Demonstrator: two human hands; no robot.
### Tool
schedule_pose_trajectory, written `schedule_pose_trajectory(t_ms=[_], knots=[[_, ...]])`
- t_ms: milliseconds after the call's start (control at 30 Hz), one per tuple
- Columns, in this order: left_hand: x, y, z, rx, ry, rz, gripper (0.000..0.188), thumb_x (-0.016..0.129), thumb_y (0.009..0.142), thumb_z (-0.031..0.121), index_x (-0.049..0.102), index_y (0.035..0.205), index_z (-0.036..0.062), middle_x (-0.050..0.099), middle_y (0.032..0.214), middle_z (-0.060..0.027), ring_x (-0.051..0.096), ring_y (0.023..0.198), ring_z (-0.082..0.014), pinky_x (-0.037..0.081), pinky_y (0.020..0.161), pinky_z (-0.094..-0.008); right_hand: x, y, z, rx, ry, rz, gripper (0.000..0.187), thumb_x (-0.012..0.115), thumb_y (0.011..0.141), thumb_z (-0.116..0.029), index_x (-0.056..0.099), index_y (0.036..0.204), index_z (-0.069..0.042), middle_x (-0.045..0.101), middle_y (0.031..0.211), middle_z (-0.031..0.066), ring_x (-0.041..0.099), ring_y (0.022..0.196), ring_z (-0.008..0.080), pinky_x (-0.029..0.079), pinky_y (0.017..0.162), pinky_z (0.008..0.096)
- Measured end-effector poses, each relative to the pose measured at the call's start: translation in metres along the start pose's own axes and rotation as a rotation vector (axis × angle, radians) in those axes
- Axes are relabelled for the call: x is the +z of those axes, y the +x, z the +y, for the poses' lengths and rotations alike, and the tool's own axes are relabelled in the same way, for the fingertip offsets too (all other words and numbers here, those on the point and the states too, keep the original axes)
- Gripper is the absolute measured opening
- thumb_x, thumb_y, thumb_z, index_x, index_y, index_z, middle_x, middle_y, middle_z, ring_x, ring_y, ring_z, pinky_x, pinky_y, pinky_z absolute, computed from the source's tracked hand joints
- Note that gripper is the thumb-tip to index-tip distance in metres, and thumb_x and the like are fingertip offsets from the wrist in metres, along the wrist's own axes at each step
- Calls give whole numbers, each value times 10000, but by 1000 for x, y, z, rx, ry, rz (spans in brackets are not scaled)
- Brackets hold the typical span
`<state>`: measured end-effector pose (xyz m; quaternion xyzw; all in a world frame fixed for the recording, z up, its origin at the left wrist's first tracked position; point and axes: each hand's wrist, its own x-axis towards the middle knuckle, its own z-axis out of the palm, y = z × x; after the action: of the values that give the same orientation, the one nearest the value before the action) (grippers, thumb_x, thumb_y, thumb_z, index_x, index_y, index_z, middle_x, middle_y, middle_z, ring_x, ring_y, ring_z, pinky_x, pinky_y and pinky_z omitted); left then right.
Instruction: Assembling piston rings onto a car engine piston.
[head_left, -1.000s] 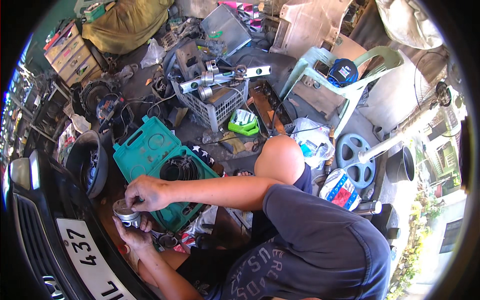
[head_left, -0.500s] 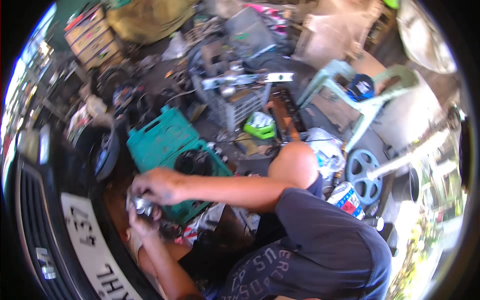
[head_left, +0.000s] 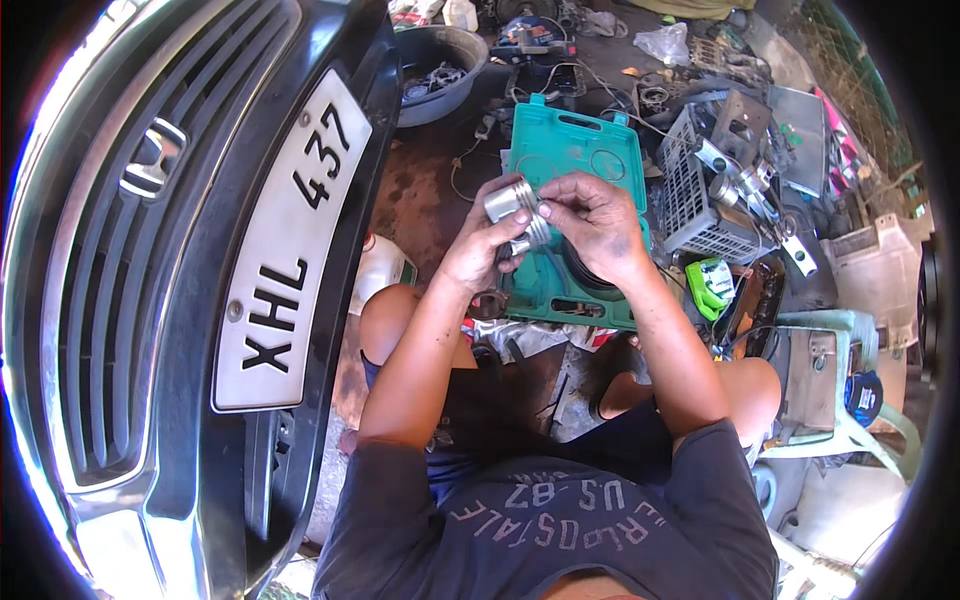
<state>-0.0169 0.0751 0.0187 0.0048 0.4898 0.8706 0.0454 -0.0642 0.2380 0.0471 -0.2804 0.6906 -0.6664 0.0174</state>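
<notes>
A silvery engine piston (head_left: 512,203) with grooves round one end is gripped in my left hand (head_left: 478,240), the thumb pressed across its side. My right hand (head_left: 605,228) is closed in a pinch at the grooved end, thumb and fingertips touching it. Whether a thin ring lies between those fingertips is too small to tell. Beneath both hands lies an open teal plastic tool case (head_left: 625,150), its lid folded away from me. Dark round items (head_left: 590,272) sit in its near half, partly hidden by my right hand and forearm.
A car's front bumper (head_left: 345,250) with a plate stands close on my left. Beyond are a grey basin (head_left: 470,85) and a grey crate (head_left: 690,195) with metal parts on it. To the right are a green container (head_left: 708,290) and a pale green plastic chair (head_left: 850,425).
The view has swung left and levelled, so the car front fills more of the left side. Both hands remain together at the piston, which now shows more clearly.
</notes>
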Motion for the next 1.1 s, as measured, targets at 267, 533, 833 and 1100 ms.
schedule_pose_trajectory(t_ms=[267,533,833,1100], knots=[[-1,0,-2,6,0,4,611,650,830,317,363,1319,90,545,1026,-75,548,693,-122,363,414,-222,-1,-2,-11,-59,-214,-12,102,679,788,1,689,887,-20,640,789,82,611,708,158,478,639,281],[-3,1,-2,-18,-139,18,600,647,828,270,344,1328,134,558,1002,-87,616,645,-167,476,388,-254,9,-7,-20,-243,-532,6,161,716,757,-60,693,909,-108,581,777,61,593,677,239,473,602,329],[-1,-1,1,15,-186,-11,610,642,814,219,343,1335,111,594,1003,-141,638,591,-224,535,390,-328,10,-10,-16,-300,-528,15,144,731,744,-63,707,881,-102,572,767,45,601,654,184,476,566,306],[-6,2,7,30,-200,57,640,598,794,326,349,1343,110,630,954,-110,633,591,-194,495,394,-306,7,-9,-11,-378,-286,-29,273,718,693,57,663,936,-54,627,856,79,644,803,211,512,704,284]])
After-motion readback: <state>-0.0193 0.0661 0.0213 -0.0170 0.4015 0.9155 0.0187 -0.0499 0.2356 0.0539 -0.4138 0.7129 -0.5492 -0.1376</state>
